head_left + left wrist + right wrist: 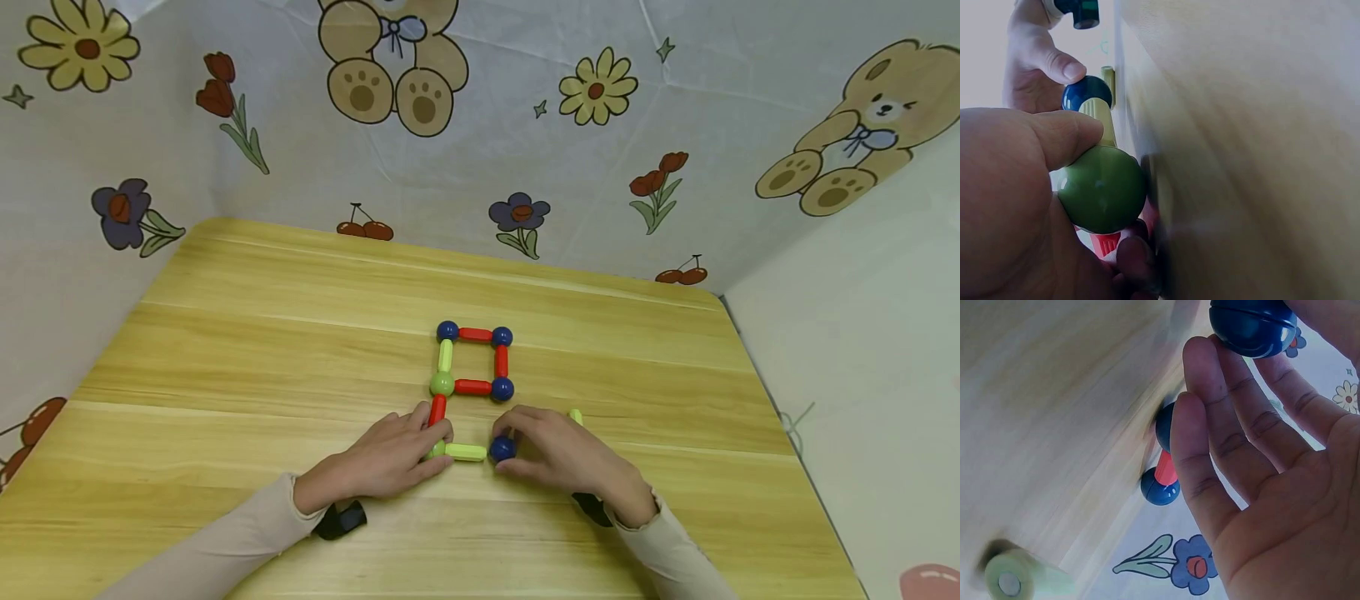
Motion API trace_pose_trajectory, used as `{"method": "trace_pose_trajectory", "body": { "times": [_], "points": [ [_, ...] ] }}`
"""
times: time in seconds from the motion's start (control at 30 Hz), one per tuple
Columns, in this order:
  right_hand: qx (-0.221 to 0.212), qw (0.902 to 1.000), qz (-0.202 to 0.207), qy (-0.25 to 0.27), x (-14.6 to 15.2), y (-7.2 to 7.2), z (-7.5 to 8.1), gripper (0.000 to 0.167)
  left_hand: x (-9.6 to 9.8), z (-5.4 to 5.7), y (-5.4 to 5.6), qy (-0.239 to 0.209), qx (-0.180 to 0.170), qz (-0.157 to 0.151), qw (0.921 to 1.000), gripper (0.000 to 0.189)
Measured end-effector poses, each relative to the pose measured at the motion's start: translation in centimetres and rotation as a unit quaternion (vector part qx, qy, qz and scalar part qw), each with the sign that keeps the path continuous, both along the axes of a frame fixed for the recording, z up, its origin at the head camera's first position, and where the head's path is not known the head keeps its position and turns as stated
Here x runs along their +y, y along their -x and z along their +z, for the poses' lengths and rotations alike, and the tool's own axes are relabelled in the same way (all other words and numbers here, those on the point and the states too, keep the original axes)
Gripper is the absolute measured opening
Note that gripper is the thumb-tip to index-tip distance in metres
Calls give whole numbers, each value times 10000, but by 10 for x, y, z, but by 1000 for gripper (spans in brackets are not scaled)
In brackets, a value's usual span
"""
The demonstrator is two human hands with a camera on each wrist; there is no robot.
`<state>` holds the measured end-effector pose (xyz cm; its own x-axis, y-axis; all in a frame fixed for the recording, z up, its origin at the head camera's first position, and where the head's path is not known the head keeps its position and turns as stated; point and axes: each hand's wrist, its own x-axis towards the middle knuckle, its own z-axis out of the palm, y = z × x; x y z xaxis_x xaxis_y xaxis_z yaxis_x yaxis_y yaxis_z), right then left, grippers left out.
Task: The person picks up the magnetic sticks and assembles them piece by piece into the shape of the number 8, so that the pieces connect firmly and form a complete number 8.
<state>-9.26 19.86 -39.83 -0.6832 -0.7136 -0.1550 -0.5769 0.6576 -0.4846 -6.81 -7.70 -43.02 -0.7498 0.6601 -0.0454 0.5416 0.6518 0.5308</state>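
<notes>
My left hand [386, 458] pinches the lower green ball [1104, 190] between thumb and fingers, low over the wooden table. A yellow-green rod [467, 452] runs rightward from that ball, and a red rod [438, 410] leads up from it to another green ball [442, 383]. My right hand [566, 454] holds a blue ball [502, 450] by thumb and fingertips at the yellow-green rod's right end. Whether ball and rod touch, I cannot tell. Above, a square of rods has the upper green ball at one corner and blue balls [502, 337] at the other three.
A loose yellow-green rod [1010, 581] lies on the table [285, 333] beyond my right hand, mostly hidden by it in the head view. Behind the table hangs a white cloth [465, 175] printed with bears and flowers. Dark wrist devices [341, 520] sit under both wrists.
</notes>
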Motion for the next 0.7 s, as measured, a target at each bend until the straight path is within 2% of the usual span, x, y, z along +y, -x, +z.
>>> {"method": "trace_pose_trajectory", "body": {
  "times": [0.53, 0.7],
  "points": [
    [-25, 10000, 30, 10, -3, -2, 2, 28, 1, -2, 0, 40, -18, 18, 10000, 20],
    [191, 9998, -80, 47, 3, 0, 6, 30, 1, -1, 0, 53, -68, 34, 10000, 20]
  ]
}}
